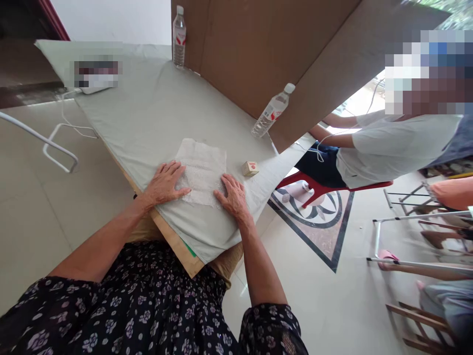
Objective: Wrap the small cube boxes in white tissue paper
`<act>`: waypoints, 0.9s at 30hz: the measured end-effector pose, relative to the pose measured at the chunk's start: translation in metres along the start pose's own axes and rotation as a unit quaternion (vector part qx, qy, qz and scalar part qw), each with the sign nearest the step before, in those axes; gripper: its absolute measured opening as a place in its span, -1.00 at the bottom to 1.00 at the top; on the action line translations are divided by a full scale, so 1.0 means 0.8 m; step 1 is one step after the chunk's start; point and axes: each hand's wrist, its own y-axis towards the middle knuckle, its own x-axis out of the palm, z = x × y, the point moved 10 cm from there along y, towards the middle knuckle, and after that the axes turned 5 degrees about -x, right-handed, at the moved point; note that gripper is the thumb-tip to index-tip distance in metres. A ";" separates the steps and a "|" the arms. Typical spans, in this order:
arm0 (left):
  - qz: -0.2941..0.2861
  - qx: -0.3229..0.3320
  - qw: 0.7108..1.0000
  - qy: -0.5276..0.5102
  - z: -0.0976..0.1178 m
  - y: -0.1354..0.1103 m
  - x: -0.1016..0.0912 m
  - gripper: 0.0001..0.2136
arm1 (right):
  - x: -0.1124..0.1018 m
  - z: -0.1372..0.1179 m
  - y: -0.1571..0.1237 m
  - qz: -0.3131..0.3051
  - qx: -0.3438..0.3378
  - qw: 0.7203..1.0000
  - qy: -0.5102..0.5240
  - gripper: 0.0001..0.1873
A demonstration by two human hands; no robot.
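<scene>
A sheet of clear bubble wrap lies spread on the pale cloth-covered table in front of me. My left hand rests flat on its left edge, fingers stretched out. Along the right edge lies my right hand, its fingers apart and pointing away from me. Neither hand grips anything. Just beyond my right hand sits a small cream-coloured box with red print.
Two water bottles stand against a tall cardboard panel. A blurred-out device with a cable is at the far left. Behind the panel, a person in a white shirt sits on a red chair. Metal frames stand to the right.
</scene>
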 end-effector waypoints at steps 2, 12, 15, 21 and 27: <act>-0.004 -0.004 1.000 0.012 -0.001 0.000 0.002 -0.23 | 0.002 0.001 0.000 0.002 -0.002 1.000 0.002 -0.43; 0.005 0.006 1.000 0.014 -0.001 0.003 0.003 -0.22 | 0.001 0.003 0.002 0.017 -0.009 1.000 0.010 -0.47; 0.007 0.004 1.000 0.012 -0.001 0.003 0.002 -0.22 | 0.001 0.004 0.002 0.019 -0.009 1.000 0.013 -0.47; 0.010 0.003 1.000 0.002 0.001 0.002 -0.001 -0.21 | 0.001 0.006 0.002 0.031 -0.014 0.999 0.018 -0.47; 0.012 0.004 1.000 -0.009 0.001 0.002 -0.001 -0.21 | 0.000 0.007 0.001 0.039 -0.010 0.999 0.020 -0.47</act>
